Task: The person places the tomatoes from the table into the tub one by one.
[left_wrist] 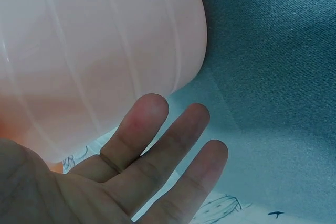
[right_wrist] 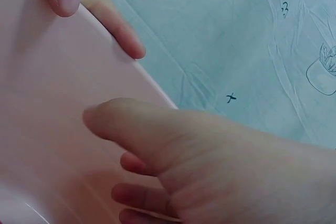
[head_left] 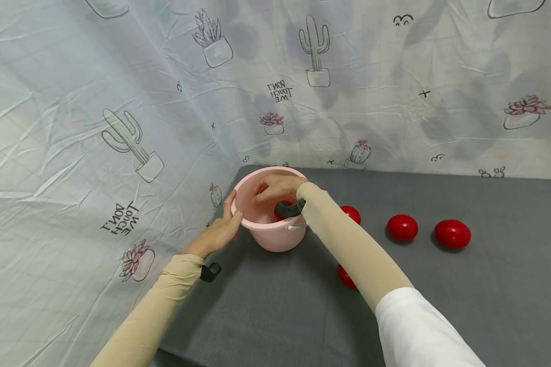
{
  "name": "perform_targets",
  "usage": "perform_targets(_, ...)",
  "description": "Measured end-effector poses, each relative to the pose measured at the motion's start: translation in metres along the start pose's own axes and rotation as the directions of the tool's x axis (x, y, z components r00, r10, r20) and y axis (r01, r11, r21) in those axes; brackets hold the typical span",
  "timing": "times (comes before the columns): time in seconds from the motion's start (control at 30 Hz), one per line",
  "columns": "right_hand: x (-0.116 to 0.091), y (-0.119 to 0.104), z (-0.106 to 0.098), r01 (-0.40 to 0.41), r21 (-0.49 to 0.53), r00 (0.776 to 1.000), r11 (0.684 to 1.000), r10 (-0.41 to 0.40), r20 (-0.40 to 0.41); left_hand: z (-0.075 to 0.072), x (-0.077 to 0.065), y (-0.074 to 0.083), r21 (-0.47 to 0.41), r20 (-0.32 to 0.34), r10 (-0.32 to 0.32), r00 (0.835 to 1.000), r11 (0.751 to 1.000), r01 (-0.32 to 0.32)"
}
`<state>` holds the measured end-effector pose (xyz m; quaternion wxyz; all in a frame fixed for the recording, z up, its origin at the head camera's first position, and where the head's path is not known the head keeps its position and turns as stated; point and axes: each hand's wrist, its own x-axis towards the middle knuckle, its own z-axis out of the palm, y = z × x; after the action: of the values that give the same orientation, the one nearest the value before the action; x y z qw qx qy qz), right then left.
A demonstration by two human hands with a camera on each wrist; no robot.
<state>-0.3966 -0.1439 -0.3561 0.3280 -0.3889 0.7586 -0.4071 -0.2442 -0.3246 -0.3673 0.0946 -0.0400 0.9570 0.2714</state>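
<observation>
A pink bucket (head_left: pixel 277 239) stands on the grey tabletop in the head view. My left hand (head_left: pixel 218 232) holds its left rim, thumb over the inside and a finger along the outside. In the left wrist view, three fingers of this hand (left_wrist: pixel 152 166) stretch out beside the bucket wall (left_wrist: pixel 115 35). My right hand (head_left: pixel 277 187) reaches into the bucket, fingers bent. From the right wrist, its thumb (right_wrist: pixel 131 127) and fingers show nothing between them. A glossy red ball (head_left: pixel 280 210) lies inside the bucket, partly hidden by the black wrist strap (head_left: pixel 291 209).
Two smooth red oval balls (head_left: pixel 402 228) (head_left: pixel 452 234) lie on the grey tabletop (head_left: pixel 266 306) to the right. Two more, partly behind the right sleeve, are a far ball (head_left: pixel 351 213) and a near ball (head_left: pixel 346 278). A cactus-print cloth (head_left: pixel 376 112) hangs behind and at left.
</observation>
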Motion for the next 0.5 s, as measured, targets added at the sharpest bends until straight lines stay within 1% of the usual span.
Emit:
perform_targets(0.13,-0.005,-0.002,-0.002,0.047,0.008,0.998,0.999,-0.046,-0.053,0.002,0.000,0.002,-0.009,0.002,0.006,1.000,1.000,-0.006)
perform_targets(0.17,-0.006,-0.005,-0.002,0.055,0.017,0.997,0.998,-0.054,-0.061,0.001,0.000,0.002,-0.008,0.005,0.008,1.000,1.000,-0.008)
perform_targets(0.23,-0.009,-0.012,-0.003,0.082,0.001,0.993,0.997,-0.081,-0.082,0.001,0.000,0.001,-0.010,0.014,0.002,1.000,1.000,-0.002)
perform_targets(0.3,-0.017,-0.021,-0.005,0.104,0.020,0.991,0.994,-0.102,-0.090,0.001,-0.001,0.000,-0.013,0.028,0.003,1.000,1.000,-0.003)
perform_targets(0.37,-0.030,-0.033,-0.008,0.149,0.025,0.984,0.988,-0.146,-0.100,0.002,-0.001,-0.001,-0.011,0.034,0.004,0.999,1.000,-0.003)
perform_targets(0.43,-0.049,-0.045,-0.013,0.193,0.016,0.974,0.981,-0.189,-0.128,0.002,-0.001,-0.001,-0.007,0.027,0.010,1.000,1.000,-0.010)
perform_targets(0.5,-0.073,-0.055,-0.019,0.237,-0.019,0.954,0.971,-0.236,-0.184,0.001,-0.001,-0.001,-0.003,0.017,0.018,1.000,1.000,-0.018)
